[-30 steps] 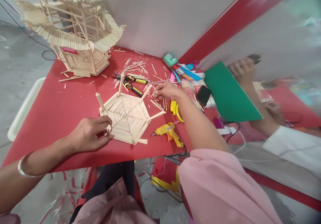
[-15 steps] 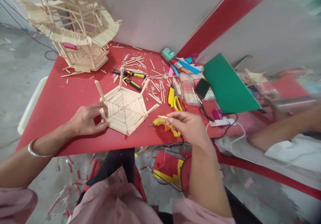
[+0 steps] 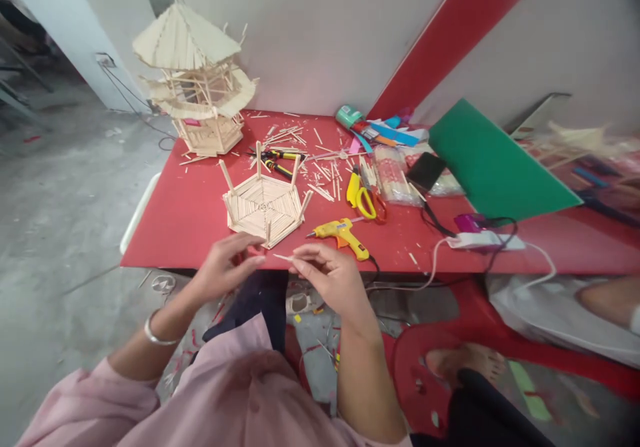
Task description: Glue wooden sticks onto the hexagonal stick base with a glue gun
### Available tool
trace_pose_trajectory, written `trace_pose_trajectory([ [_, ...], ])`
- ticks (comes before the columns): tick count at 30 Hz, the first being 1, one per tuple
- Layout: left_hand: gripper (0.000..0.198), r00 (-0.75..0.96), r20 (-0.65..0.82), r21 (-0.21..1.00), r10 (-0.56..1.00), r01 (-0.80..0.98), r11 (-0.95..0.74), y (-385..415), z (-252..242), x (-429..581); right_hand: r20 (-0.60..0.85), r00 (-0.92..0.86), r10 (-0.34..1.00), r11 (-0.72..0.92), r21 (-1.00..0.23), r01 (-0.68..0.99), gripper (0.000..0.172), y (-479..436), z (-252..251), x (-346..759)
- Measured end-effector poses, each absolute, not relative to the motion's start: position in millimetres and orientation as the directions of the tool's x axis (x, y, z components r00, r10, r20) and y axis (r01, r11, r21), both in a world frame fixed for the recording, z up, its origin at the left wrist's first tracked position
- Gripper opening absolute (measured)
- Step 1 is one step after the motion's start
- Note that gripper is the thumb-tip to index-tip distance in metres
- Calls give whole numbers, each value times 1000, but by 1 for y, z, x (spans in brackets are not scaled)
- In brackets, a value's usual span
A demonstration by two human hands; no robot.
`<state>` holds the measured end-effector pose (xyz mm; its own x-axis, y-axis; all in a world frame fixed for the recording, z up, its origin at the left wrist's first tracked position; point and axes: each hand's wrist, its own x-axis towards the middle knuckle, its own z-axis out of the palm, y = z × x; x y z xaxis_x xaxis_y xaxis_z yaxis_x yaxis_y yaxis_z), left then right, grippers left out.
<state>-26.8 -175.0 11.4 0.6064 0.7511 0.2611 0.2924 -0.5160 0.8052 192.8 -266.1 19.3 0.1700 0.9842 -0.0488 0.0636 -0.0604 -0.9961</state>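
My right hand [image 3: 333,277] pinches a short thin wooden stick [image 3: 281,257] by one end, and the stick points left over the table's front edge. Facing it, my left hand [image 3: 227,270] has its thumb and fingers apart with nothing seen between them. Just beyond both hands lies a flat polygonal base [image 3: 250,210] of pale sticks, with several short posts standing up around its rim. To the right of the base, a yellow glue gun [image 3: 345,233] rests on its side, nozzle pointing left.
A tiered stick pagoda [image 3: 193,93] stands at the table's back left. Pliers [image 3: 280,160], loose sticks [image 3: 325,173], yellow-handled scissors [image 3: 366,203] and bagged sticks [image 3: 393,173] lie behind. Toward the right are a green board [image 3: 495,167] and a white power strip [image 3: 485,240]; another person's arm [image 3: 607,300] shows.
My left hand has let go of a post on the base and drawn back toward me. My right hand has brought the stick left, near it. The view has shifted.
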Motion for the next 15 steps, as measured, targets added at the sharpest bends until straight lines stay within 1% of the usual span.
trace_pose_trajectory([
  [2,31,685,187,878,704,205,-432,-185,13,-4,-11,155,988,-32,-991,133,17,-274,20,190],
  [3,35,706,169,890,688,190,-414,-187,15,4,4,164,987,-23,-986,165,18,-277,20,190],
  [6,41,713,225,879,664,146,-455,-192,25,16,76,201,977,19,-962,272,22,-285,21,193],
  [9,40,700,289,845,653,134,-518,-198,33,15,207,162,965,130,-912,390,20,-288,21,194],
  [11,38,680,330,815,655,145,-561,-202,34,12,264,138,955,181,-882,435,21,-289,21,192],
  [13,34,658,363,794,660,153,-589,-206,31,9,273,119,955,192,-870,455,22,-290,19,189],
  [15,29,638,372,799,675,150,-582,-209,24,7,255,79,964,192,-867,460,24,-290,18,187],
])
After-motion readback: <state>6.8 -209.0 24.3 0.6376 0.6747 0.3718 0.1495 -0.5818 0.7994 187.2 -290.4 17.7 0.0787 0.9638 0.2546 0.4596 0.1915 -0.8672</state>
